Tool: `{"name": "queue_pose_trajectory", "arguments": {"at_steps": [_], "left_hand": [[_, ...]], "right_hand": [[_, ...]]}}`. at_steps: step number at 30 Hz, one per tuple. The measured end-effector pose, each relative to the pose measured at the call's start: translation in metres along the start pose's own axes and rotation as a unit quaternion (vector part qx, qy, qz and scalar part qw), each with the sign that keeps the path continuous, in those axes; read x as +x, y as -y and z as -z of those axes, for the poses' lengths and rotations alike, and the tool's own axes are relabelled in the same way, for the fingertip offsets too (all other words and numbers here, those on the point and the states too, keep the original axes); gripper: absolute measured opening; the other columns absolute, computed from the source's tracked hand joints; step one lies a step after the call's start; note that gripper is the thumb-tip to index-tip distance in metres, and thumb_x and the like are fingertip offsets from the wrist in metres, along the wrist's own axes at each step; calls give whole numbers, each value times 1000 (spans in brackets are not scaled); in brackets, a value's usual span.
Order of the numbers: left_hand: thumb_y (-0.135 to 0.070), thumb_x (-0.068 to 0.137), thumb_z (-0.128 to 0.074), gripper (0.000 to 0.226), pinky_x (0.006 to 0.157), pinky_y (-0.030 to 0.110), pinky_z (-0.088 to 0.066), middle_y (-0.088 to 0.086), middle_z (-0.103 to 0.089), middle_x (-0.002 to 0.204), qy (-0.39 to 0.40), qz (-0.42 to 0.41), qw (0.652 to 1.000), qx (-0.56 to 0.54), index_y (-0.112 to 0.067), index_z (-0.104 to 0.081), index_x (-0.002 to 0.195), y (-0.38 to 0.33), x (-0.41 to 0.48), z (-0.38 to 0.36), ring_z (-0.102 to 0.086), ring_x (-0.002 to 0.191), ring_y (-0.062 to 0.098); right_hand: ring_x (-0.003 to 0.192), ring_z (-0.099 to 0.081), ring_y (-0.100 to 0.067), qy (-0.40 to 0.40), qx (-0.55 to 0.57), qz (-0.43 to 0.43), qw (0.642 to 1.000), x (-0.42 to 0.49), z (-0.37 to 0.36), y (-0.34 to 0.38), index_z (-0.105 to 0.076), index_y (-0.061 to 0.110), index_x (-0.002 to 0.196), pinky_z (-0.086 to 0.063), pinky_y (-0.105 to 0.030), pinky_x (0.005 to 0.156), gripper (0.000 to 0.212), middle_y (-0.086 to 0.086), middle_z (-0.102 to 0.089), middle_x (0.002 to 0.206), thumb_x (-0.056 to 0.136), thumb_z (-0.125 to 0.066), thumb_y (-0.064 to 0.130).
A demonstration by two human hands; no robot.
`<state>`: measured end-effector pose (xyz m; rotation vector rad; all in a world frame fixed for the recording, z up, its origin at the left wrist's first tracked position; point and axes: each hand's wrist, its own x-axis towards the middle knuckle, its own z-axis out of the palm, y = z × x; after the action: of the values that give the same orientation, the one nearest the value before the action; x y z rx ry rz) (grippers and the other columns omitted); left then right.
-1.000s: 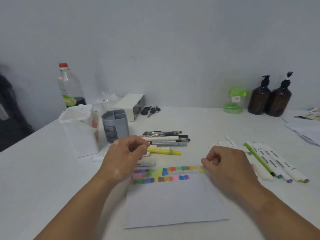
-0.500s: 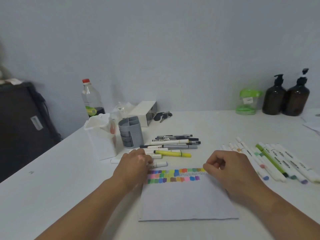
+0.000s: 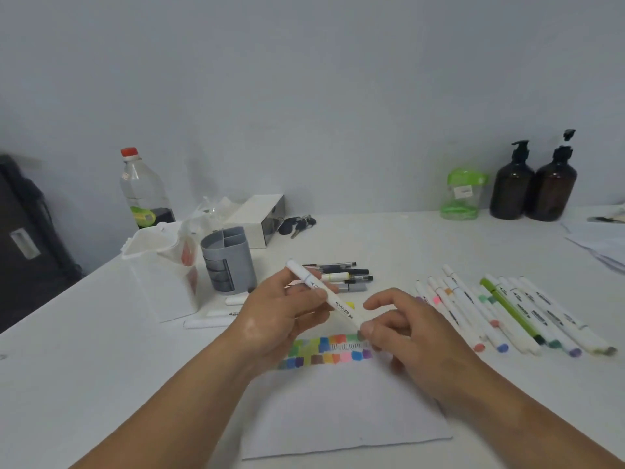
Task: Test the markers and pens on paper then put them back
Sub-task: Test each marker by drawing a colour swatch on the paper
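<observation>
My left hand [image 3: 280,316] holds a white marker [image 3: 321,292] tilted above the paper [image 3: 338,411], which carries rows of colour swatches along its top edge. My right hand [image 3: 416,340] pinches the marker's lower end between thumb and fingers. A row of white markers with coloured caps [image 3: 507,313] lies to the right of the paper. Several dark pens [image 3: 348,275] lie behind my hands. A grey pen holder [image 3: 226,258] and a white container [image 3: 162,272] stand at the left.
A plastic bottle [image 3: 143,191], a white box [image 3: 258,214] and keys [image 3: 297,223] stand at the back left. A green jar [image 3: 461,194] and two brown pump bottles [image 3: 534,184] stand back right. Loose white caps [image 3: 206,323] lie beside the container. Papers [image 3: 598,242] sit at far right.
My left hand has picked a white marker off the table and lifted it. My right hand has moved in and taken hold of its lower end.
</observation>
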<state>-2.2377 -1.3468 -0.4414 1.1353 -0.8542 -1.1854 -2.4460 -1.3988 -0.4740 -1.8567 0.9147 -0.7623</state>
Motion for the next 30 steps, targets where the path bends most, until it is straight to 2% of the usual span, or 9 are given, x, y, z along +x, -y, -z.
{"name": "queue_pose_trajectory", "arguments": {"at_steps": [5, 9, 12, 14, 16, 19, 25, 28, 30], "left_hand": [[-6, 68, -80, 28, 73, 28, -61, 23, -73, 102, 22, 4, 999, -44, -4, -70, 94, 19, 8, 11, -73, 92, 33], [-15, 72, -87, 27, 74, 36, -56, 21, -71, 92, 10, -8, 996, 94, -14, -74, 95, 19, 6, 26, -66, 75, 23], [-28, 89, -75, 13, 75, 33, -56, -4, -74, 93, -10, -100, 920, 379, -36, -72, 99, 20, 1, 31, -66, 77, 15], [-29, 96, -66, 16, 66, 22, -54, -18, -71, 94, 35, -158, 877, 452, -41, -71, 104, 21, -3, 28, -66, 79, 8], [-27, 101, -58, 21, 61, 11, -50, -23, -69, 95, 88, -163, 880, 438, -36, -71, 115, 23, -8, 22, -65, 79, -1], [-32, 105, -46, 28, 74, 21, -59, -14, -68, 104, 134, -140, 875, 443, -30, -66, 124, 27, -11, 15, -66, 91, 3], [-42, 104, -41, 25, 70, 19, -51, -15, -64, 85, 125, -163, 837, 507, -29, -62, 109, 28, -11, 10, -61, 79, -5], [-45, 104, -40, 25, 75, 28, -48, -10, -64, 86, 133, -179, 817, 532, -32, -60, 110, 30, -11, 8, -59, 83, 7], [-51, 102, -38, 29, 71, 24, -45, -12, -60, 81, 141, -197, 819, 520, -34, -61, 107, 30, -13, 4, -55, 79, 10]], "right_hand": [[61, -64, -17, -41, 99, -3, 994, 6, 2, -10, -68, 33, 94, -53, -29, 55, 17, -5, -76, 78, 93, -73, 17], [59, -61, -17, -78, 143, -10, 987, 11, 8, -15, -75, 25, 91, -51, -30, 56, 9, -8, -74, 75, 83, -74, 20], [57, -59, -18, -86, 167, -9, 982, 12, 8, -15, -76, 21, 89, -51, -29, 54, 15, -9, -72, 71, 74, -74, 23], [57, -59, -16, -87, 183, -5, 979, 12, 7, -14, -76, 20, 88, -50, -26, 53, 15, -8, -70, 69, 73, -73, 21], [59, -59, -15, -81, 190, 1, 978, 11, 7, -13, -76, 20, 88, -50, -25, 54, 15, -6, -68, 68, 73, -72, 20], [61, -58, -15, -69, 202, 10, 977, 9, 7, -10, -76, 21, 89, -50, -27, 55, 14, -4, -65, 66, 76, -71, 23], [58, -54, -18, -17, 293, -13, 956, 8, 3, -6, -74, 18, 87, -47, -27, 49, 17, -7, -58, 65, 72, -78, 23], [58, -55, -18, 23, 293, -10, 956, 6, -4, -3, -75, 17, 87, -47, -28, 49, 19, -9, -60, 66, 70, -81, 24], [59, -57, -19, 45, 278, -8, 960, 5, -8, -3, -75, 17, 86, -47, -29, 50, 25, -11, -63, 69, 67, -83, 30]]}}
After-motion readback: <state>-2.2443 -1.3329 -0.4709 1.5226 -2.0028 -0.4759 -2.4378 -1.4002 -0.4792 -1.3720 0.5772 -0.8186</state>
